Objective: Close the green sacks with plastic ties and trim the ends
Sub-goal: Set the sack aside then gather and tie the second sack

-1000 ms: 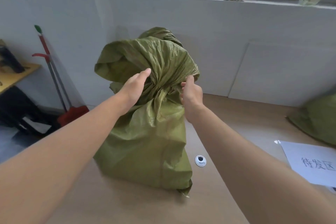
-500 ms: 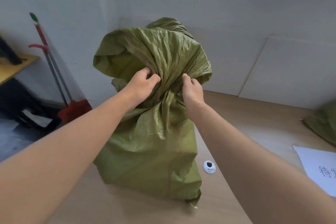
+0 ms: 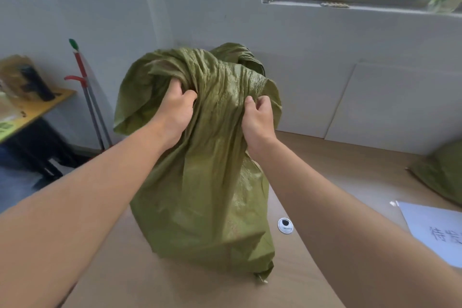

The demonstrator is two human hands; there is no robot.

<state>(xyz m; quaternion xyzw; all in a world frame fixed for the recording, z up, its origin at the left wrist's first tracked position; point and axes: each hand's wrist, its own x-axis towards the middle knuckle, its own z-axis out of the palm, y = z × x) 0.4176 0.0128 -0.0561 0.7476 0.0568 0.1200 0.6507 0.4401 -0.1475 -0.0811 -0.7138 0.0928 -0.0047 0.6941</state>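
The green sack (image 3: 207, 182) stands up on the surface (image 3: 312, 270), near its far left corner, close to the wall. Its top is floppy and not tied.

A second ago the left hand (image 3: 175, 110) lay flat and open on the neck of the sack. Then its fingers curled in and grabbed. Now both hands hold the sack tight. The left hand has a fistful of the cloth on the left side of the top. The right hand (image 3: 257, 120) has its fingers and thumb curled round a fold on the right side.

Half a second ago the two hands were close together, with the neck squeezed between them. Now they are further apart, and a wide band of wrinkled cloth runs between them. So the top looks less bunched than it was.

I think the person is still gathering the top, taking new handfuls to pull it into one tight neck. No plastic tie shows anywhere, and nothing to cut with. So the tying and the trimming are not yet done on this sack.

Another green sack (image 3: 442, 172) lies at the right edge of the surface, well apart. I cannot tell if that one is tied. A white paper (image 3: 435, 230) lies near it.
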